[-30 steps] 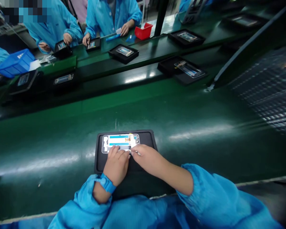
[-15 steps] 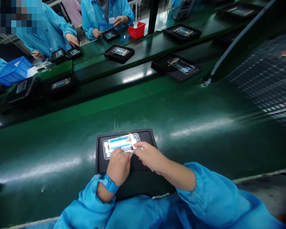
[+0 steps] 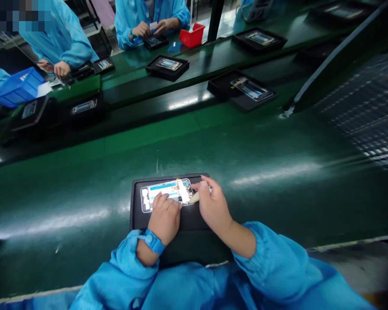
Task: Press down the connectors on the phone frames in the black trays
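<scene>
A phone frame [image 3: 164, 190] with its inner parts bare, white and blue strips showing, lies in a black foam tray [image 3: 136, 221]. My left hand [image 3: 164, 218] holds it at the near long edge, fingers bent over the top and thumb along the side. In my right hand [image 3: 213, 204] is a cream-coloured spudger [image 3: 194, 198], closed between thumb and fingers. Its tip meets the right end of the phone frame, near the lower corner. The left fingers cover part of the frame's near edge.
Beyond the green bench [image 3: 84, 181] run belts with more black trays [image 3: 168, 76] holding phone frames. A red bin [image 3: 192, 36] and a blue basket [image 3: 18, 88] stand at the far side, where co-workers' hands [image 3: 62, 69] work. A dark slanted panel [image 3: 330, 64] rises at right.
My right hand has drawn back rightward from over the phone frame, and the spudger now shows at its right end. My left hand stays on the frame. The view has shifted slightly.
</scene>
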`<move>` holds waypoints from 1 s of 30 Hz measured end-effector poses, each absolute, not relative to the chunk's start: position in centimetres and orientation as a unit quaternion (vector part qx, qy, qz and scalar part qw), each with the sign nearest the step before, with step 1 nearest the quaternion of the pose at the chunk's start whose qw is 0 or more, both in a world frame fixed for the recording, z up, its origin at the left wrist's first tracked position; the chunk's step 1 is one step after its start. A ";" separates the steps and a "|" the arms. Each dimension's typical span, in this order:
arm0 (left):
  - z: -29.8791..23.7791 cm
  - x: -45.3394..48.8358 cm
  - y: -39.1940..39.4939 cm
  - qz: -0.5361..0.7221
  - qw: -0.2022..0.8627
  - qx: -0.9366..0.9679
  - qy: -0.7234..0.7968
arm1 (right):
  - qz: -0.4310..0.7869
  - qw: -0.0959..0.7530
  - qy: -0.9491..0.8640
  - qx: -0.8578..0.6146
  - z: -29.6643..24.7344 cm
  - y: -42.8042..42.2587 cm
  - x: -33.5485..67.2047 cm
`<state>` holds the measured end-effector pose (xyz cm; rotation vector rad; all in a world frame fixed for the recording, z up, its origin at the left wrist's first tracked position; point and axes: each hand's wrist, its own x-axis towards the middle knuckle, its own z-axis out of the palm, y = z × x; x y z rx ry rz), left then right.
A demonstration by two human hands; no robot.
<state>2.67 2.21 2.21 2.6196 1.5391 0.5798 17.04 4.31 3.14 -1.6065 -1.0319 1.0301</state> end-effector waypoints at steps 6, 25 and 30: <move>2.2 2.8 2.1 0.165 0.031 0.843 0.512 | 0.382 0.488 -0.489 -0.613 1.9 3.5 16.6; 2.0 2.9 1.9 0.154 0.022 0.842 0.516 | 0.329 0.439 -0.561 -0.619 2.3 3.5 16.6; 2.0 2.8 1.9 0.146 0.032 0.845 0.514 | 0.285 0.356 -0.674 -0.581 3.5 4.0 16.3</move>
